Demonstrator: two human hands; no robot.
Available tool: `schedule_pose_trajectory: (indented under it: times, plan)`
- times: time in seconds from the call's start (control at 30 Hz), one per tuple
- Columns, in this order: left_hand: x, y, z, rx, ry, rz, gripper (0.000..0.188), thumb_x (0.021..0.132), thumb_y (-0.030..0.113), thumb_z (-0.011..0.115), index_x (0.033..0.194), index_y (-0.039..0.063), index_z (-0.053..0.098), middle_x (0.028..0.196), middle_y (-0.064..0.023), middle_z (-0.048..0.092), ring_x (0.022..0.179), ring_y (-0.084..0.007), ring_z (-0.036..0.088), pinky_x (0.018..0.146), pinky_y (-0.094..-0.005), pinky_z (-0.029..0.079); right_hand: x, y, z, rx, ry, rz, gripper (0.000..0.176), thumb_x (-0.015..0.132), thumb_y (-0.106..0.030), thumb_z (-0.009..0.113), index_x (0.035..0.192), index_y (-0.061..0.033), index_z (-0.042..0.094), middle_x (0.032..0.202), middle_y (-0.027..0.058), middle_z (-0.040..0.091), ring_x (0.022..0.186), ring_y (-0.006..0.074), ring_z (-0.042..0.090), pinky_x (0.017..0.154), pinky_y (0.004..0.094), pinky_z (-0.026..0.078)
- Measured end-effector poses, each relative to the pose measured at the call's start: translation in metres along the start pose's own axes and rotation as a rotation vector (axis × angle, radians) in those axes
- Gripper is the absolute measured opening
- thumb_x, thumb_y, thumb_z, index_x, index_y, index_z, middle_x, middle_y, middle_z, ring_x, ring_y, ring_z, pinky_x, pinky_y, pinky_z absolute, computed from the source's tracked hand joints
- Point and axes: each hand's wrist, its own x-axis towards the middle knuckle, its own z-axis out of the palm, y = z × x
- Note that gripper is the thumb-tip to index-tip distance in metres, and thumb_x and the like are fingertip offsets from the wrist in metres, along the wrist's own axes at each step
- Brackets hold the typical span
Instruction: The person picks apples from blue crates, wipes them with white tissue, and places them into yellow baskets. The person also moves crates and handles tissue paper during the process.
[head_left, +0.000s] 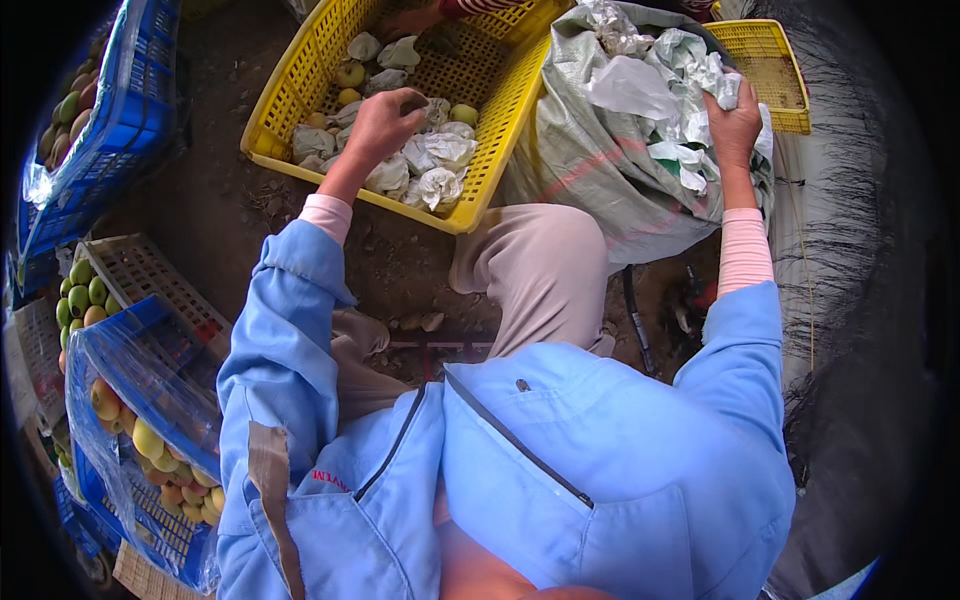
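My left hand (386, 124) is over the near part of a yellow plastic crate (495, 184), fingers curled; whether anything is inside them is hidden. Below it in the crate lie several fruits wrapped in crumpled white paper (441, 187) and a few bare yellow-green fruits (463, 115). My right hand (733, 124) grips a wad of crumpled white paper (726, 88) above a woven plastic sack (577, 150). Loose paper wrappings (634, 88) are heaped on top of that sack.
Another person's hand (409, 21) reaches into the crate's far end. Blue crates (146, 97) lined with clear plastic hold mangoes (75, 112) at left; more fruit (180, 480) sits in a lined crate lower left. A smaller yellow crate (757, 67) stands beyond the sack.
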Motion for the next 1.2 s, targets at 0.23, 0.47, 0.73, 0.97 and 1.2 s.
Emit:
schedule_pose_trajectory:
  times: [0.23, 0.47, 0.73, 0.97, 1.2]
  plan:
    - [-0.059, -0.035, 0.048, 0.768, -0.341, -0.150, 0.034, 0.073, 0.037, 0.067, 0.093, 0.010, 0.070, 0.090, -0.0147, 0.069, 0.089, -0.0340, 0.066, 0.075, -0.0450, 0.053, -0.082, 0.012, -0.014, -0.432, -1.052, 0.175, 0.071, 0.085, -0.039, 0.056, 0.142, -0.0013, 0.038, 0.155, 0.0217, 0.020, 0.142, 0.0419, 0.017, 0.112, 0.0466, 0.028]
    - [-0.046, -0.041, 0.124, 1.039, -0.511, -0.338, 0.035, 0.067, 0.034, 0.071, 0.094, 0.010, 0.074, 0.097, -0.0092, 0.072, 0.091, -0.0282, 0.069, 0.070, -0.0482, 0.052, -0.093, 0.045, 0.013, -0.367, -0.695, 0.146, 0.042, 0.080, -0.021, 0.062, 0.116, 0.0004, 0.054, 0.096, 0.0286, 0.065, 0.094, 0.0466, 0.061, 0.082, 0.0498, 0.050]
    - [-0.030, -0.047, 0.058, 0.674, -0.512, -0.183, 0.023, 0.074, 0.021, 0.064, 0.089, 0.006, 0.070, 0.094, -0.0213, 0.065, 0.096, -0.0376, 0.061, 0.081, -0.0421, 0.049, -0.142, 0.121, 0.119, -0.167, -0.744, 0.108, 0.029, 0.090, -0.018, 0.057, 0.114, -0.0017, 0.060, 0.104, 0.0138, 0.065, 0.093, 0.0237, 0.062, 0.080, 0.0334, 0.050]
    - [-0.059, 0.001, -0.025, 0.208, -0.189, 0.147, 0.029, 0.076, 0.021, 0.064, 0.098, 0.002, 0.069, 0.105, -0.0178, 0.063, 0.093, -0.0312, 0.061, 0.081, -0.0372, 0.049, -0.078, 0.059, 0.040, -0.109, -0.821, 0.094, 0.040, 0.085, -0.031, 0.060, 0.109, 0.0005, 0.062, 0.107, 0.0238, 0.064, 0.102, 0.0437, 0.058, 0.088, 0.0447, 0.047]
    - [-0.101, 0.060, -0.054, 0.323, 0.113, 0.101, 0.028, 0.080, 0.015, 0.060, 0.098, -0.004, 0.067, 0.087, -0.0098, 0.069, 0.075, -0.0181, 0.064, 0.072, -0.0293, 0.050, -0.043, -0.098, -0.077, 0.253, 0.108, 0.023, 0.034, 0.084, -0.029, 0.073, 0.109, -0.0079, 0.066, 0.102, 0.0104, 0.067, 0.080, 0.0183, 0.068, 0.070, 0.0318, 0.054]
